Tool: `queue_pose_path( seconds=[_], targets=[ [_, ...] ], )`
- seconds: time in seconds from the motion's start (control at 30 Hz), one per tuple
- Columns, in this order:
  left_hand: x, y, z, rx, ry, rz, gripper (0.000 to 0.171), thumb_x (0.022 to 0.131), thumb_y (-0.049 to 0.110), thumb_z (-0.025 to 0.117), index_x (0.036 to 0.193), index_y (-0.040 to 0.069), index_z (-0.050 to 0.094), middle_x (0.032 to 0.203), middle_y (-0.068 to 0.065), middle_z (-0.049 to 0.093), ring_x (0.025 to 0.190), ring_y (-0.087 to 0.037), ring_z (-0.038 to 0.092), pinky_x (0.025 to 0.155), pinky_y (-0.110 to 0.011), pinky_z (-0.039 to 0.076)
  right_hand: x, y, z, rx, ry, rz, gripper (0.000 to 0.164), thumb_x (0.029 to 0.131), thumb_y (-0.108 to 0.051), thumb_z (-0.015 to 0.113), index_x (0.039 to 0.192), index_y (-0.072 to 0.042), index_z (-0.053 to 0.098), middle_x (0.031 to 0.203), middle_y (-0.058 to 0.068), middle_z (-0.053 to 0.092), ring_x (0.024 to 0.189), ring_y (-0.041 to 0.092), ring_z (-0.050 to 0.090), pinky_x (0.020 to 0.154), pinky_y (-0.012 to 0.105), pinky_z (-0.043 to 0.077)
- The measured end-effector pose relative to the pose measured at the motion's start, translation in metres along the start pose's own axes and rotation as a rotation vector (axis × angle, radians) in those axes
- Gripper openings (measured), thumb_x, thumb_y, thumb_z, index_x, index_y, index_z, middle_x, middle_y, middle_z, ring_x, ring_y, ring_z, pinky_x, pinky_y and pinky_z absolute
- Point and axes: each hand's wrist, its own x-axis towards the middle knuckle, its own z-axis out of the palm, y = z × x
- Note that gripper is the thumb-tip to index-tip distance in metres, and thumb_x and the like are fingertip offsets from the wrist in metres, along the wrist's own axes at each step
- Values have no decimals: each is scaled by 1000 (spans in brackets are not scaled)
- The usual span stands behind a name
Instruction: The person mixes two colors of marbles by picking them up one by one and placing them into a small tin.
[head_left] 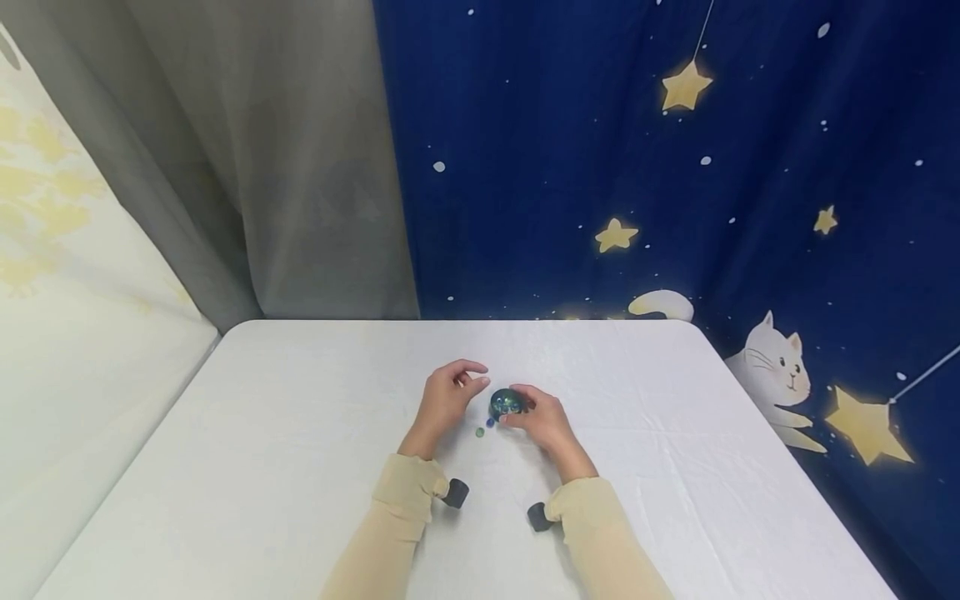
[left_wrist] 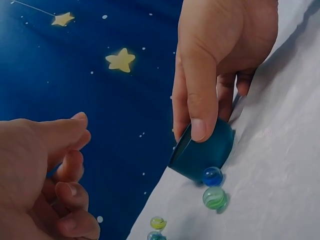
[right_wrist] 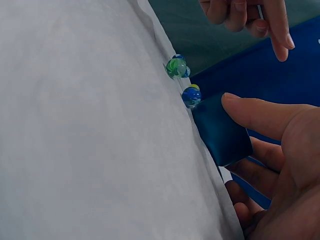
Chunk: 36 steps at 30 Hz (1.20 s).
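My right hand [head_left: 542, 414] grips a small teal cup [left_wrist: 205, 155] close over the white table, thumb on one side and fingers on the other. In the head view, the cup's open mouth shows shiny specks inside. Beside it on the table lie a blue marble [left_wrist: 212, 176] and a green swirled marble [left_wrist: 215, 198]. The left wrist view also shows a yellow-green marble [left_wrist: 158, 223] and a teal marble [left_wrist: 156, 235] at its bottom edge. Left of the cup, my left hand [head_left: 447, 397] hovers with loosely bent fingers, a gap between thumb and forefinger and nothing visible in it.
The white-covered table [head_left: 300, 467] stretches out around both hands. Behind its far edge hang a grey curtain [head_left: 322, 167] and a dark blue curtain [head_left: 540, 167] printed with stars. A black wrist device [head_left: 456, 493] sits at the left cuff, another [head_left: 538, 517] at the right.
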Motion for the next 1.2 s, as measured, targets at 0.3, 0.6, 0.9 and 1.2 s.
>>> queue_pose_path(
  seconds=[0.3, 0.6, 0.9, 1.2],
  targets=[
    [1, -4, -4, 70, -83, -62, 14, 86, 19, 74, 98, 12, 73, 71, -1, 52, 60, -17, 47, 54, -29, 39, -1, 0, -1, 2, 3, 5, 56, 76, -18, 82, 129, -15, 62, 132, 9, 59, 124, 34, 51, 102, 51, 37],
    [-1, -11, -5, 152, -201, -173, 13, 87, 22, 74, 97, 14, 73, 72, -4, 55, 60, -18, 50, 54, -30, 41, 0, 1, 0, 7, 5, 4, 56, 77, -18, 81, 129, -15, 62, 133, 10, 59, 124, 34, 51, 102, 52, 37],
    [-2, -19, -12, 187, -346, -153, 10, 81, 18, 78, 90, 16, 73, 69, -2, 55, 60, -17, 51, 54, -29, 41, 0, 0, 1, 6, 4, 0, 55, 78, -17, 81, 129, -14, 62, 133, 9, 58, 124, 34, 51, 101, 52, 38],
    [-4, -22, -16, 226, -461, -160, 17, 78, 18, 80, 94, 15, 73, 84, -2, 58, 71, -18, 55, 64, -32, 44, 0, 1, 1, 7, 3, 1, 56, 77, -16, 81, 129, -13, 61, 133, 10, 58, 123, 35, 51, 101, 52, 38]
  ],
)
